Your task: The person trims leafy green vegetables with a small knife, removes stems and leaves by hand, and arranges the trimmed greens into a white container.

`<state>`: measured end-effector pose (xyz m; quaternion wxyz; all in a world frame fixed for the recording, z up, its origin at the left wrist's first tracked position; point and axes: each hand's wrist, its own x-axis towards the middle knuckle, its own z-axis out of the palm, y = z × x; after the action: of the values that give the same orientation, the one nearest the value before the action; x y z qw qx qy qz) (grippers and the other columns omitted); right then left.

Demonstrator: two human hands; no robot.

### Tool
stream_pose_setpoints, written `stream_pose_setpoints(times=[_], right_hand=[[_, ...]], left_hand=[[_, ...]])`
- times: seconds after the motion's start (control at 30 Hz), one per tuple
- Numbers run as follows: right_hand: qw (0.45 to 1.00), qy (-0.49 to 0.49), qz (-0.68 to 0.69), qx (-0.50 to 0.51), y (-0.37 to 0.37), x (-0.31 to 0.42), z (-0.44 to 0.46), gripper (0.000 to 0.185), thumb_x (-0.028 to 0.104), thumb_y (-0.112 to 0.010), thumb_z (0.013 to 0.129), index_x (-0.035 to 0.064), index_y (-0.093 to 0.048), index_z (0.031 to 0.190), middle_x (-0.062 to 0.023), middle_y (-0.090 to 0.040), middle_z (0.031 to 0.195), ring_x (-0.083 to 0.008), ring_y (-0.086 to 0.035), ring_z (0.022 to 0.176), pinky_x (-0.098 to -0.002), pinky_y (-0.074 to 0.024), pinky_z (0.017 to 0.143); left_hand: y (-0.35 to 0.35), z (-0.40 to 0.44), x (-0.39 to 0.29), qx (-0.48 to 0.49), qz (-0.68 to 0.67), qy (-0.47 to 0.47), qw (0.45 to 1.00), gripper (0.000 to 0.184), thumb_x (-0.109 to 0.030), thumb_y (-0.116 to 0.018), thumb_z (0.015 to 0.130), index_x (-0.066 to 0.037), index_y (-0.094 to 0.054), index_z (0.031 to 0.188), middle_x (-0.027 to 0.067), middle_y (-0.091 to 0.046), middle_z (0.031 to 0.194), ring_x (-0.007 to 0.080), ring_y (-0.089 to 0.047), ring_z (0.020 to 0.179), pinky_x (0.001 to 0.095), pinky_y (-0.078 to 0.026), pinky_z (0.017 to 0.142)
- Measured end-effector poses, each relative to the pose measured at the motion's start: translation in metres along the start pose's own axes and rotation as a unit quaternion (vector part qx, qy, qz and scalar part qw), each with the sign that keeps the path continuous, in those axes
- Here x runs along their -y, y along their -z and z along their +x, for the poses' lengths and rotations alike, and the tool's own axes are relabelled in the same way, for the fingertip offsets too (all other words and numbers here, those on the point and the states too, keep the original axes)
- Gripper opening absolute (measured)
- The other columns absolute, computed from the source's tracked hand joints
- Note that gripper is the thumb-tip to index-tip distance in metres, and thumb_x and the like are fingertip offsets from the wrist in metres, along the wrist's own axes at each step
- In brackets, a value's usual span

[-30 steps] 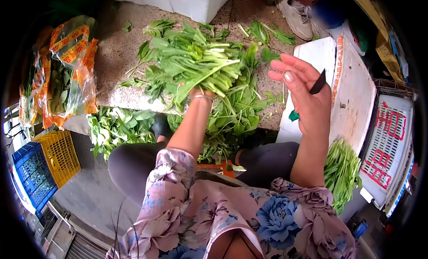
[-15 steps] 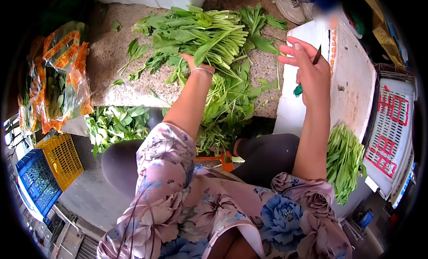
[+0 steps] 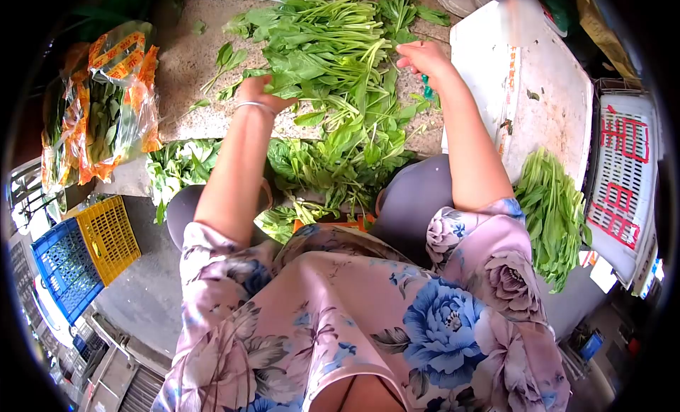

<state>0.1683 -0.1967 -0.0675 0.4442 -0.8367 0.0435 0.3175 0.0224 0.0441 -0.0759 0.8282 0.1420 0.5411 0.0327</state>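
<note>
A heap of long-stemmed leafy greens lies on the speckled slab ahead of me, its cut stems pointing right. At its lower left is my left hand, thumb and fingers apart, beside the leaves and holding nothing I can see. My right hand is closed near the stem ends at the right of the heap. It holds a small green-handled tool; only a green bit shows below the palm. Loose leaves hang over the slab's near edge between my arms.
Orange-printed plastic bags of greens stand at left, above blue and yellow crates. A white foam box is at right, with a bundle of greens beside it and a white slotted crate beyond.
My left hand has come out from under the heap, back and to the left. My right hand has swung left from over the white box to the stem ends, still with the tool.
</note>
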Motion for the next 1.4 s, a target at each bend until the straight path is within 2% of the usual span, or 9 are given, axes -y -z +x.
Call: stream_pose_setpoints(times=[0.23, 0.37, 0.5, 0.6, 0.77, 0.83, 1.1, 1.23, 1.4], right_hand=[[0.974, -0.196, 0.074, -0.083, -0.020, -0.101, 0.156, 0.013, 0.013, -0.058, 0.074, 0.0016, -0.059, 0.068, -0.0044, -0.056, 0.059, -0.0129, -0.047, 0.048, -0.0295, -0.0376, 0.046], [0.970, -0.107, 0.078, -0.205, -0.008, -0.071, 0.157, 0.005, 0.005, -0.059, 0.072, -0.0005, -0.059, 0.072, -0.0070, -0.057, 0.062, -0.0111, -0.048, 0.050, -0.0250, -0.0390, 0.046], [0.957, 0.055, 0.089, -0.270, -0.015, -0.059, 0.204, 0.009, 0.010, -0.062, 0.073, 0.0014, -0.062, 0.077, -0.0058, -0.058, 0.063, -0.0153, -0.052, 0.053, -0.0269, -0.0429, 0.051], [0.941, -0.081, -0.186, -0.272, -0.022, -0.036, 0.202, 0.026, 0.030, -0.064, 0.075, 0.0048, -0.063, 0.080, -0.0094, -0.063, 0.073, -0.0244, -0.061, 0.068, -0.0340, -0.0479, 0.065], [0.957, -0.024, 0.047, -0.284, -0.013, -0.064, 0.230, 0.026, 0.018, -0.069, 0.073, -0.0027, -0.059, 0.085, -0.0079, -0.061, 0.073, -0.0181, -0.059, 0.063, -0.0333, -0.0491, 0.061], [0.930, -0.027, 0.284, -0.232, 0.008, -0.058, 0.226, 0.020, 0.010, -0.070, 0.072, 0.0017, -0.058, 0.086, -0.0039, -0.060, 0.070, -0.0127, -0.057, 0.058, -0.0309, -0.0448, 0.053], [0.903, 0.040, 0.427, -0.035, 0.059, 0.012, 0.101, 0.017, 0.021, -0.065, 0.078, 0.0104, -0.053, 0.085, -0.0002, -0.057, 0.070, -0.0089, -0.052, 0.056, -0.0195, -0.0291, 0.042], [0.881, 0.006, 0.460, 0.113, 0.020, 0.050, -0.016, 0.014, 0.019, -0.060, 0.082, 0.0101, -0.051, 0.088, -0.0068, -0.062, 0.087, -0.0070, -0.047, 0.055, -0.0166, -0.0295, 0.038], [0.859, -0.043, 0.466, 0.207, -0.036, 0.058, -0.120, 0.012, 0.019, -0.057, 0.084, 0.0099, -0.052, 0.089, -0.0050, -0.060, 0.082, -0.0083, -0.046, 0.054, -0.0180, -0.0309, 0.036]], left_hand=[[0.015, -0.090, -0.051, 0.194, 0.209, -0.192, 0.939, 0.055, -0.026, -0.042, 0.088, -0.004, -0.024, 0.134, 0.0252, -0.006, 0.139, 0.0427, -0.019, 0.125, 0.0535, -0.026, 0.100], [0.013, -0.079, -0.064, 0.122, 0.012, -0.061, 0.991, 0.045, -0.026, -0.040, 0.089, -0.004, -0.035, 0.127, 0.0230, -0.022, 0.135, 0.0383, -0.030, 0.121, 0.0487, -0.030, 0.099], [-0.007, -0.073, -0.049, 0.153, 0.272, -0.313, 0.897, 0.039, -0.020, -0.044, 0.089, 0.000, -0.040, 0.122, 0.0138, -0.043, 0.122, 0.0257, -0.041, 0.114, 0.0391, -0.035, 0.096], [-0.010, -0.071, -0.035, 0.149, 0.288, -0.230, 0.918, 0.036, -0.019, -0.047, 0.087, -0.002, -0.044, 0.119, 0.0070, -0.048, 0.116, 0.0198, -0.046, 0.108, 0.0348, -0.037, 0.090], [-0.016, -0.075, -0.020, 0.142, 0.401, -0.217, 0.879, 0.028, -0.018, -0.050, 0.085, -0.004, -0.052, 0.109, 0.0027, -0.051, 0.110, 0.0143, -0.047, 0.103, 0.0308, -0.039, 0.086], [-0.014, -0.076, -0.017, 0.148, 0.406, -0.222, 0.874, 0.025, -0.018, -0.052, 0.085, -0.005, -0.055, 0.107, 0.0016, -0.053, 0.106, 0.0123, -0.048, 0.100, 0.0301, -0.040, 0.084], [-0.006, -0.070, -0.003, 0.242, 0.482, -0.265, 0.800, 0.024, -0.012, -0.057, 0.081, -0.004, -0.055, 0.104, 0.0010, -0.057, 0.090, 0.0100, -0.054, 0.084, 0.0245, -0.043, 0.075], [-0.003, -0.074, 0.015, 0.208, 0.604, -0.500, 0.584, 0.023, -0.001, -0.058, 0.077, -0.005, -0.060, 0.099, 0.0075, -0.058, 0.094, 0.0168, -0.060, 0.076, 0.0259, -0.048, 0.065], [0.000, -0.106, 0.035, 0.288, 0.447, -0.681, 0.503, 0.035, -0.007, -0.070, 0.067, -0.013, -0.063, 0.101, 0.0065, -0.058, 0.098, 0.0188, -0.058, 0.082, 0.0266, -0.049, 0.066]])
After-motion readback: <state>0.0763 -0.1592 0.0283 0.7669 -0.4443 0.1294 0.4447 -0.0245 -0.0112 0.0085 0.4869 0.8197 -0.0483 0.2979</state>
